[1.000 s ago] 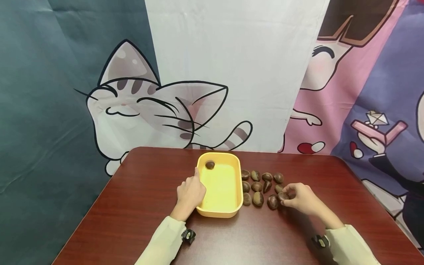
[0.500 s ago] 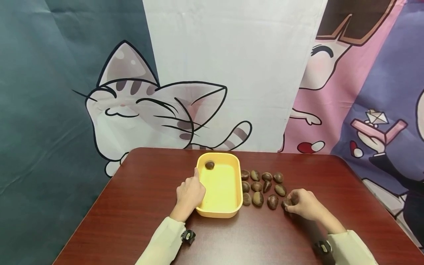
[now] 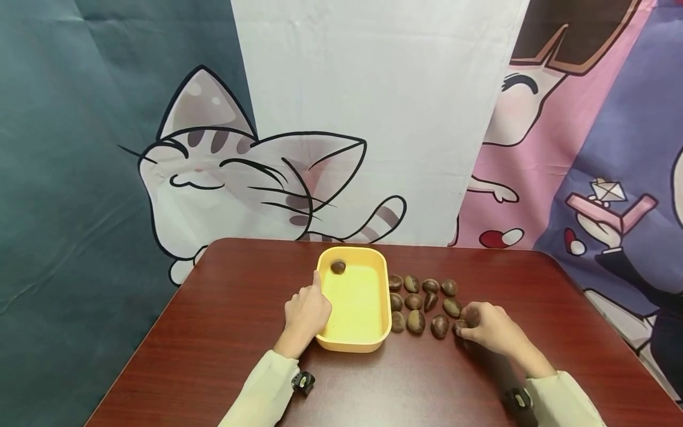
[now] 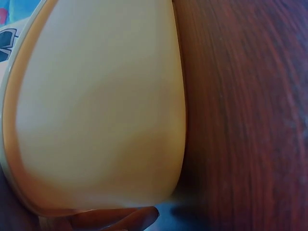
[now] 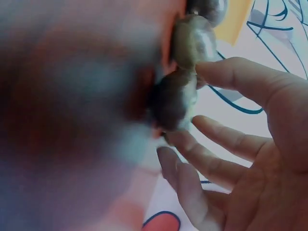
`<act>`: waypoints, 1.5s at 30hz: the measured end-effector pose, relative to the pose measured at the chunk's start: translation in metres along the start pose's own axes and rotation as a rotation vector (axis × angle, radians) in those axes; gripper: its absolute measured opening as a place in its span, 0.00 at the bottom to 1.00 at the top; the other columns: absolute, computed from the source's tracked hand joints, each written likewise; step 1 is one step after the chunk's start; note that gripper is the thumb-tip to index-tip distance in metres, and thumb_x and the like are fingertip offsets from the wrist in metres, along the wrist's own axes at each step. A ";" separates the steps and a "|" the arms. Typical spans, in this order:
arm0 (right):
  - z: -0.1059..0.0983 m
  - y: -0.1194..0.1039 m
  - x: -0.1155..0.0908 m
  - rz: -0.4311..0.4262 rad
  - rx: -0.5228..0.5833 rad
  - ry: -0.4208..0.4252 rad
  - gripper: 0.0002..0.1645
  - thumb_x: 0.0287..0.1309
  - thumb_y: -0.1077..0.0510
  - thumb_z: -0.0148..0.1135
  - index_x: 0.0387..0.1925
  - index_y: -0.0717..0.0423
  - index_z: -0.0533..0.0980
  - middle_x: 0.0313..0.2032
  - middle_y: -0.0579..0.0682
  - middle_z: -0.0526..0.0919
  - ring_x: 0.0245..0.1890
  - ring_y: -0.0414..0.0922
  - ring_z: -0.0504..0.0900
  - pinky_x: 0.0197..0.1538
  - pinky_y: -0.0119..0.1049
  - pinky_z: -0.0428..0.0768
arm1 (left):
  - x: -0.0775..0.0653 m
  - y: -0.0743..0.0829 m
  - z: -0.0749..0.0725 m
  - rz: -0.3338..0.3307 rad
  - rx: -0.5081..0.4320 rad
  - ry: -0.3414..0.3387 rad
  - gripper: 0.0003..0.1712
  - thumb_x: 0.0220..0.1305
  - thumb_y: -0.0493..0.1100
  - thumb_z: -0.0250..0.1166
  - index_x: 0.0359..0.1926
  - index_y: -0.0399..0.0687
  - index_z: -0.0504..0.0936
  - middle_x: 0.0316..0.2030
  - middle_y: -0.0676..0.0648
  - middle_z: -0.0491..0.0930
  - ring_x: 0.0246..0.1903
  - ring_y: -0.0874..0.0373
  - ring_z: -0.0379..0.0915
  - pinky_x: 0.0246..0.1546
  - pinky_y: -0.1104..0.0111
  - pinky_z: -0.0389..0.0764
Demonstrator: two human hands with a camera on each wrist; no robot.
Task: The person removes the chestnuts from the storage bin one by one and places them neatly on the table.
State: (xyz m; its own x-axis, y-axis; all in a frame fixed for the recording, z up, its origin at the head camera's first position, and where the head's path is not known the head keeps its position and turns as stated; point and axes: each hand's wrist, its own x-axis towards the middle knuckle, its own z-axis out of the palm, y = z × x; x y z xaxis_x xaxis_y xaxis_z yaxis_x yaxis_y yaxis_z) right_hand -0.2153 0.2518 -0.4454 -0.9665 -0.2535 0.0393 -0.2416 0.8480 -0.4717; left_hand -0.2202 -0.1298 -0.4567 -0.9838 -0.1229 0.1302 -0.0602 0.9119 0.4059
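Observation:
A yellow plastic tray [image 3: 354,346] stands on the table, one chestnut [image 3: 338,267] lying in its far left corner. My left hand [image 3: 308,308] holds the tray's left side, index finger stretched along the rim. From close by, the left wrist view shows the tray's outer wall [image 4: 101,106] and fingertips [image 4: 144,217] at its edge. To the right of the tray, several brown chestnuts lie in three rows. My right hand [image 3: 491,326] pinches the front row's rightmost chestnut [image 5: 175,101] between thumb and fingers. Behind it sits a lighter-sided chestnut [image 3: 452,307].
The chestnuts nearest the tray, such as the front-left one [image 3: 397,321], lie right against its side. Reddish-brown wood forms the table [image 3: 229,332]. A cartoon-printed cloth [image 3: 384,118] hangs behind the table's far edge.
My right hand has moved the pinched chestnut slightly right and toward me, away from its front-row neighbour and the one behind. The left hand and tray stay put.

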 end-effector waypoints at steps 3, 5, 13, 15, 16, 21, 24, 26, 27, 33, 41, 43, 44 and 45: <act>-0.006 -0.008 0.003 0.017 -0.008 0.034 0.21 0.46 0.52 0.76 0.40 0.59 0.81 0.35 0.50 0.86 0.35 0.47 0.84 0.36 0.47 0.80 | 0.000 0.000 0.000 0.007 0.006 0.004 0.37 0.64 0.40 0.48 0.75 0.43 0.60 0.19 0.45 0.73 0.15 0.52 0.65 0.16 0.59 0.66; -0.009 -0.016 0.008 -0.006 0.009 0.059 0.22 0.48 0.53 0.75 0.42 0.62 0.81 0.36 0.53 0.87 0.35 0.48 0.85 0.37 0.48 0.80 | -0.001 0.000 0.000 0.009 0.005 0.001 0.36 0.65 0.40 0.47 0.75 0.43 0.60 0.18 0.46 0.72 0.14 0.52 0.65 0.15 0.59 0.65; -0.016 -0.058 0.039 -0.114 0.115 0.130 0.16 0.52 0.58 0.71 0.42 0.62 0.81 0.36 0.54 0.87 0.36 0.50 0.85 0.39 0.44 0.80 | -0.001 0.000 0.000 0.004 0.005 -0.002 0.36 0.65 0.40 0.47 0.76 0.43 0.59 0.17 0.46 0.71 0.14 0.52 0.64 0.15 0.60 0.65; -0.015 -0.069 0.048 -0.131 0.135 0.131 0.18 0.52 0.58 0.71 0.44 0.63 0.81 0.37 0.55 0.87 0.38 0.51 0.86 0.40 0.45 0.81 | -0.001 0.001 0.001 0.001 0.002 -0.012 0.37 0.65 0.40 0.47 0.76 0.43 0.58 0.16 0.46 0.70 0.14 0.52 0.64 0.15 0.60 0.64; -0.015 -0.075 0.053 -0.143 0.144 0.129 0.18 0.53 0.58 0.70 0.44 0.63 0.81 0.38 0.56 0.87 0.39 0.52 0.86 0.40 0.45 0.81 | 0.000 0.001 0.001 -0.001 0.002 -0.016 0.37 0.66 0.40 0.47 0.76 0.44 0.58 0.16 0.46 0.69 0.14 0.52 0.64 0.15 0.60 0.64; -0.014 -0.107 0.076 -0.189 0.196 0.107 0.20 0.55 0.56 0.70 0.47 0.62 0.80 0.44 0.59 0.85 0.45 0.55 0.85 0.45 0.48 0.82 | -0.001 0.000 0.001 -0.008 0.005 -0.021 0.37 0.66 0.40 0.47 0.76 0.44 0.58 0.15 0.47 0.68 0.14 0.51 0.64 0.15 0.60 0.64; -0.014 -0.128 0.087 -0.202 0.241 0.073 0.19 0.56 0.54 0.69 0.48 0.59 0.80 0.46 0.59 0.85 0.46 0.53 0.84 0.46 0.48 0.81 | -0.001 0.000 0.002 0.002 0.012 -0.004 0.37 0.65 0.41 0.47 0.76 0.43 0.59 0.17 0.47 0.70 0.14 0.52 0.65 0.16 0.60 0.65; -0.013 -0.142 0.094 -0.216 0.278 0.047 0.18 0.58 0.53 0.68 0.48 0.58 0.80 0.47 0.57 0.85 0.46 0.52 0.84 0.47 0.48 0.81 | -0.001 0.000 0.003 0.014 0.014 0.011 0.36 0.65 0.40 0.48 0.75 0.43 0.60 0.18 0.47 0.71 0.14 0.52 0.64 0.16 0.59 0.65; -0.012 -0.149 0.097 -0.222 0.301 0.037 0.18 0.59 0.53 0.67 0.48 0.57 0.81 0.47 0.57 0.85 0.46 0.51 0.84 0.48 0.48 0.81 | -0.001 0.000 0.003 0.018 0.013 0.015 0.37 0.65 0.40 0.48 0.75 0.42 0.60 0.17 0.47 0.71 0.14 0.52 0.64 0.15 0.60 0.65; 0.000 -0.180 0.117 -0.237 0.422 0.018 0.17 0.60 0.55 0.66 0.48 0.57 0.80 0.48 0.57 0.84 0.48 0.53 0.83 0.49 0.46 0.81 | -0.003 0.000 0.002 0.005 -0.001 -0.006 0.37 0.65 0.41 0.48 0.76 0.42 0.59 0.16 0.48 0.69 0.13 0.53 0.63 0.15 0.61 0.64; 0.026 -0.203 0.144 -0.219 0.560 0.008 0.19 0.59 0.55 0.66 0.51 0.56 0.80 0.52 0.52 0.82 0.50 0.51 0.84 0.47 0.43 0.82 | -0.001 0.001 0.001 0.014 0.020 0.029 0.36 0.63 0.41 0.50 0.74 0.41 0.63 0.24 0.43 0.78 0.17 0.49 0.70 0.17 0.56 0.70; 0.036 -0.206 0.151 -0.212 0.582 0.027 0.18 0.59 0.56 0.66 0.50 0.57 0.80 0.51 0.54 0.82 0.49 0.51 0.84 0.47 0.43 0.82 | -0.001 0.001 0.001 0.018 0.024 0.038 0.36 0.63 0.41 0.50 0.73 0.41 0.64 0.24 0.42 0.79 0.18 0.47 0.72 0.18 0.55 0.70; 0.041 -0.206 0.153 -0.209 0.588 0.039 0.17 0.59 0.57 0.66 0.50 0.58 0.80 0.50 0.55 0.83 0.49 0.52 0.84 0.47 0.43 0.82 | -0.001 0.001 0.001 0.017 0.021 0.037 0.36 0.63 0.40 0.50 0.73 0.41 0.63 0.24 0.42 0.79 0.18 0.47 0.73 0.17 0.55 0.70; 0.048 -0.206 0.156 -0.204 0.589 0.055 0.16 0.59 0.58 0.66 0.49 0.58 0.80 0.50 0.55 0.83 0.48 0.52 0.84 0.47 0.42 0.82 | -0.001 0.001 0.002 0.018 0.022 0.041 0.36 0.62 0.40 0.50 0.73 0.41 0.64 0.25 0.41 0.80 0.20 0.46 0.74 0.17 0.54 0.71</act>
State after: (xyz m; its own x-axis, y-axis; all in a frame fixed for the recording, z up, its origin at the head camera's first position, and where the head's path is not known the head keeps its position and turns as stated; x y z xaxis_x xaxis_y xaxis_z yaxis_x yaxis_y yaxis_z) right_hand -0.3122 0.0150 -0.3838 -0.9126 -0.3460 0.2175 -0.3488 0.3820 -0.8558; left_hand -0.2194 -0.1277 -0.4577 -0.9771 -0.1221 0.1745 -0.0468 0.9223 0.3835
